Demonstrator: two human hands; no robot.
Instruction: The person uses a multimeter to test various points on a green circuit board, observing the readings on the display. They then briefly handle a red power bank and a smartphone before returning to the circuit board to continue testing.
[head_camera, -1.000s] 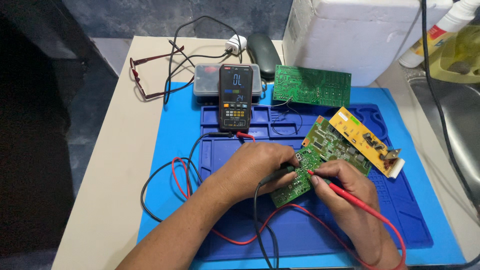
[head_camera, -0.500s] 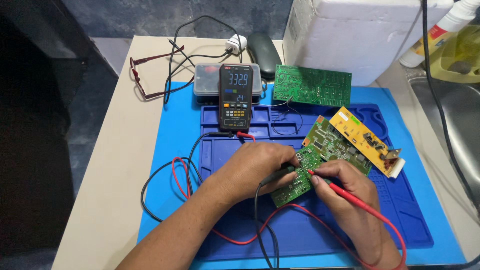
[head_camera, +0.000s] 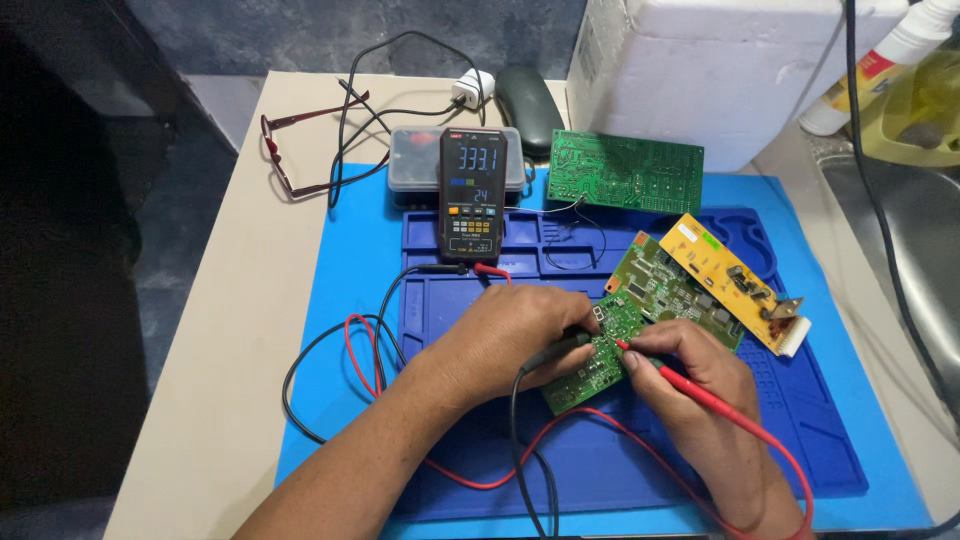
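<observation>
The left hand (head_camera: 510, 335) has its grip closed around the black probe (head_camera: 553, 353), and the tip of this probe rests on the small green circuit board (head_camera: 595, 360). The right hand (head_camera: 690, 375) pinches the red probe (head_camera: 680, 383) between the fingers like a pen, and its tip touches the same board, just beside the black one. The small green circuit board lies on the dark blue work mat (head_camera: 800, 420), near the middle of the table (head_camera: 240, 330), and both hands lie partly over it.

A larger green board (head_camera: 675, 290) and a yellow board (head_camera: 735, 280) lie just beside it, toward the right edge of the mat. The multimeter (head_camera: 473, 195) stands at the far edge of the mat with its screen lit, leaning on a grey plastic box (head_camera: 410, 160). Another green board (head_camera: 625, 170) stands against a white foam box (head_camera: 720, 70) at the far right corner. Red glasses (head_camera: 300, 150) lie near the far left corner.
</observation>
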